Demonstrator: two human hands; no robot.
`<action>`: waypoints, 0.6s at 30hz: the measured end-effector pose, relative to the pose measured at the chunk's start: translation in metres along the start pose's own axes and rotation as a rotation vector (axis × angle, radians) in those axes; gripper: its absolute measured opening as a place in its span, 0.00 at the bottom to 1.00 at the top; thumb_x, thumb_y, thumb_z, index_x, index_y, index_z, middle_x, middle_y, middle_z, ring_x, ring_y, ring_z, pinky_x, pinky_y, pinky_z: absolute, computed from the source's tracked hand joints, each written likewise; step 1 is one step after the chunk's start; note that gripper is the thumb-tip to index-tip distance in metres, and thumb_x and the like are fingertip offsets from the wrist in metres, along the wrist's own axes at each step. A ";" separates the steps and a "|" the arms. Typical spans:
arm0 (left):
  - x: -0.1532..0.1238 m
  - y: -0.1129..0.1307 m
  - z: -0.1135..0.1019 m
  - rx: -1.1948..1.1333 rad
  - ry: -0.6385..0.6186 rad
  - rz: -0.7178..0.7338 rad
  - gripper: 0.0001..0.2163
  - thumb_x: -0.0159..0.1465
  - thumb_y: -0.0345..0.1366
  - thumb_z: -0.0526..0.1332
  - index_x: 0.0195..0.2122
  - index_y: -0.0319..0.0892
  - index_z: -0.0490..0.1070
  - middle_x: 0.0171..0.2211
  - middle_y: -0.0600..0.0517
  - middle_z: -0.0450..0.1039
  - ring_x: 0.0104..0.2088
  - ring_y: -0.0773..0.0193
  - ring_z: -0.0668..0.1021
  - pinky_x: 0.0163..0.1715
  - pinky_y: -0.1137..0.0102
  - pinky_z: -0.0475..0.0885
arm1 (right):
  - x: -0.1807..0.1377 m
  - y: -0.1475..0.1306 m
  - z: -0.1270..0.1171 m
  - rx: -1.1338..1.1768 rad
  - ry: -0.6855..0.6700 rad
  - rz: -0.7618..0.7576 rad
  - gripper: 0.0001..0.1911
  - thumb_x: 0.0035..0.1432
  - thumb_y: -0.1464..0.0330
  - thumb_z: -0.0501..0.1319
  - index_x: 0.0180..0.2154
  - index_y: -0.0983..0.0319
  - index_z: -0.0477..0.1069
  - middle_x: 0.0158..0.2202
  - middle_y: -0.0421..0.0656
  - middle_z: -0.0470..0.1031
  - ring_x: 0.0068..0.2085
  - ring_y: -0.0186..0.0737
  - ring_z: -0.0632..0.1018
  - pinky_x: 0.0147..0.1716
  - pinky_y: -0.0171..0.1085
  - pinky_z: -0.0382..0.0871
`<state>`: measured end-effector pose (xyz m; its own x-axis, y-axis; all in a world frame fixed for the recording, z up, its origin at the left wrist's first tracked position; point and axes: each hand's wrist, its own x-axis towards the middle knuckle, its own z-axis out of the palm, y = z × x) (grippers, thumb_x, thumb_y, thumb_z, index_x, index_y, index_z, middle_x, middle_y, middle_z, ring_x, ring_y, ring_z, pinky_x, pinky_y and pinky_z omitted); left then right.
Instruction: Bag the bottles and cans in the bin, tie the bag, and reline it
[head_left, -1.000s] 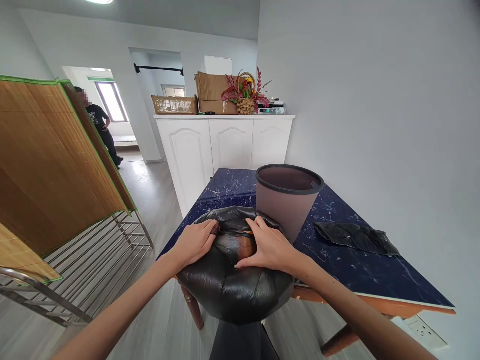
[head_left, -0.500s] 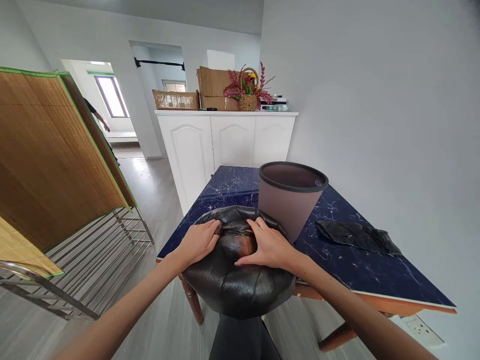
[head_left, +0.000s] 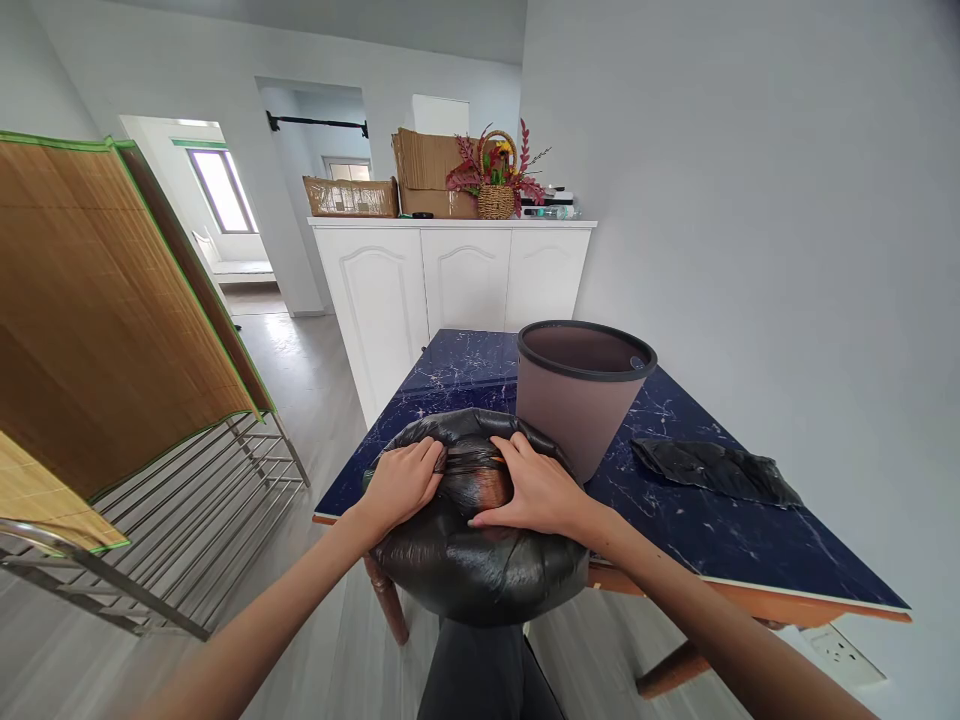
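A puffed-out black plastic trash bag [head_left: 480,580] bulges at the table's near edge, close to my body. My left hand [head_left: 405,482] grips the bag's gathered plastic at its upper left, fingers curled in. On the other side, my right hand [head_left: 538,492] holds the bag with thumb and fingers spread around a thin stretched patch. Something orange-brown shows through the plastic there. Just behind the bag stands a mauve trash can [head_left: 566,415] with a dark rim. A flattened black plastic bag [head_left: 716,472] lies to the right of the can.
The dark blue marbled table [head_left: 472,360] has wooden legs. A white cabinet [head_left: 469,280] behind it carries cardboard boxes [head_left: 431,172] and a flower basket [head_left: 496,201]. On the left stands a metal rack [head_left: 225,470] with bamboo mats [head_left: 112,310]. A wall outlet [head_left: 844,650] is at lower right.
Both hands keep their grip and have barely moved; the plastic between them looks slightly shifted. A person partly visible by the left doorway is no longer in view.
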<state>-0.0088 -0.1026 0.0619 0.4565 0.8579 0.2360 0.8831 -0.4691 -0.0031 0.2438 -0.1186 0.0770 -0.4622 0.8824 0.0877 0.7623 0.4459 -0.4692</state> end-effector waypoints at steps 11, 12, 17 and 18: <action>0.016 -0.005 -0.050 -0.430 0.177 -0.160 0.16 0.75 0.37 0.41 0.41 0.45 0.68 0.29 0.53 0.73 0.31 0.59 0.77 0.35 0.67 0.70 | -0.012 0.003 -0.021 0.543 0.249 -0.130 0.25 0.78 0.55 0.46 0.66 0.58 0.65 0.55 0.49 0.72 0.59 0.46 0.74 0.62 0.48 0.68; 0.018 -0.002 -0.060 -0.543 0.212 -0.184 0.17 0.75 0.39 0.42 0.40 0.45 0.68 0.26 0.54 0.70 0.29 0.60 0.75 0.33 0.68 0.69 | -0.012 0.001 -0.025 0.619 0.273 -0.131 0.24 0.77 0.55 0.48 0.65 0.58 0.66 0.51 0.47 0.73 0.54 0.44 0.76 0.58 0.46 0.70; 0.027 0.023 -0.109 -0.935 0.397 -0.241 0.15 0.74 0.41 0.48 0.32 0.45 0.67 0.31 0.52 0.73 0.35 0.60 0.75 0.38 0.67 0.68 | -0.002 -0.008 -0.045 1.103 0.326 -0.135 0.23 0.69 0.52 0.62 0.58 0.58 0.72 0.31 0.35 0.65 0.34 0.36 0.71 0.42 0.39 0.71; 0.028 0.028 -0.116 -0.957 0.441 -0.253 0.15 0.74 0.42 0.49 0.31 0.45 0.66 0.35 0.50 0.76 0.40 0.59 0.77 0.42 0.67 0.69 | 0.000 -0.010 -0.049 1.190 0.345 -0.138 0.23 0.68 0.52 0.64 0.57 0.57 0.73 0.30 0.34 0.64 0.34 0.36 0.71 0.43 0.39 0.72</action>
<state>0.0160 -0.1160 0.1812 0.0253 0.8913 0.4527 0.4079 -0.4226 0.8093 0.2587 -0.1158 0.1243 -0.2255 0.9125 0.3412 -0.2502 0.2843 -0.9255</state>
